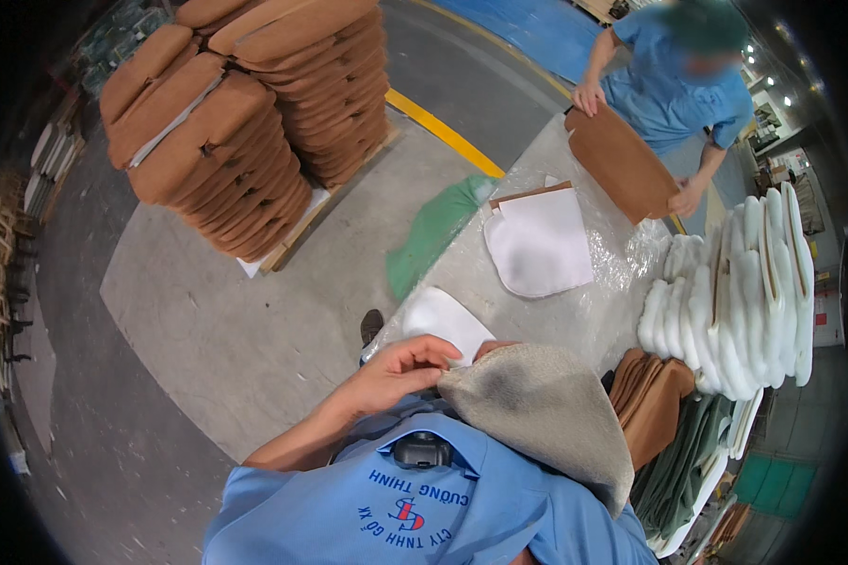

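Close to my chest is a grey-beige fabric cushion cover (pixel 546 405), tilted, with a rounded edge. My left hand (pixel 400 367) pinches its left corner between thumb and fingers. Only a bit of my right hand (pixel 490 348) shows past the cover's far edge; most of it is hidden behind the fabric. Just beyond my hands a white pad (pixel 441 320) lies at the table's near corner. Farther along, another white pad (pixel 542 250) rests on the plastic-covered table (pixel 622 273), with a brown edge showing behind it.
Across the table, a person in blue (pixel 674 94) holds a brown cushion piece (pixel 622 165) with both hands. White padding (pixel 725 292) is stacked at the right, above folded brown (pixel 650 395) and dark green fabric (pixel 683 452). Tall brown cushion stacks (pixel 226 160) stand on pallets at the left.
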{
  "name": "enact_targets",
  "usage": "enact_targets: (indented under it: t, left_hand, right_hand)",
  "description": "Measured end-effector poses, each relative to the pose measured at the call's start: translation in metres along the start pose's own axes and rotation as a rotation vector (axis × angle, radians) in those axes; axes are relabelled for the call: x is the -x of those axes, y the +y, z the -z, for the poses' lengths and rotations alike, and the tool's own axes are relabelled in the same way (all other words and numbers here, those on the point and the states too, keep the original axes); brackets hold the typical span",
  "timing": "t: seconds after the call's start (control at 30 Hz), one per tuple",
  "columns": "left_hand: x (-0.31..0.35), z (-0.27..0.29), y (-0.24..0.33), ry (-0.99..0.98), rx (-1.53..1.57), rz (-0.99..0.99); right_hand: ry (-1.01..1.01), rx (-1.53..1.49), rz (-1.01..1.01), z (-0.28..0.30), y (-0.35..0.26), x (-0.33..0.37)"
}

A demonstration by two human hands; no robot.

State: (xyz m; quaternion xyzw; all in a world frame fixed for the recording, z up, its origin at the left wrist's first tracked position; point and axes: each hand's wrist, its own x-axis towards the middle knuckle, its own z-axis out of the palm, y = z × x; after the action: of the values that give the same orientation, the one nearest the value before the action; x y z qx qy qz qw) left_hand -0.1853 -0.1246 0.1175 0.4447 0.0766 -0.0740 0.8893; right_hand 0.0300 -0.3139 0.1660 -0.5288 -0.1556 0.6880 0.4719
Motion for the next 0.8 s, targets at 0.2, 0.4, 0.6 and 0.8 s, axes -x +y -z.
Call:
enact_targets:
  t: [0.2,0.4,0.6,0.8]
  left_hand:
    - [-0.029,0.02,0.008,0.255,-1.28,-0.268]
    - [-0.046,0.018,0.021,0.115,-1.149,-0.038]
    - [-0.042,0.02,0.018,0.147,-1.066,-0.034]
    - [-0.017,-0.003,0.047,0.218,-1.266,0.022]
  right_hand:
    - [0.178,0.074,0.088,-0.02,-0.03,0.02]
    - [0.314,-0.101,0.186,-0.018,-0.027,0.017]
    - [0.254,-0.241,0.146,-0.01,-0.026,0.032]
    - [0.203,-0.22,0.064,-0.01,-0.036,0.05]
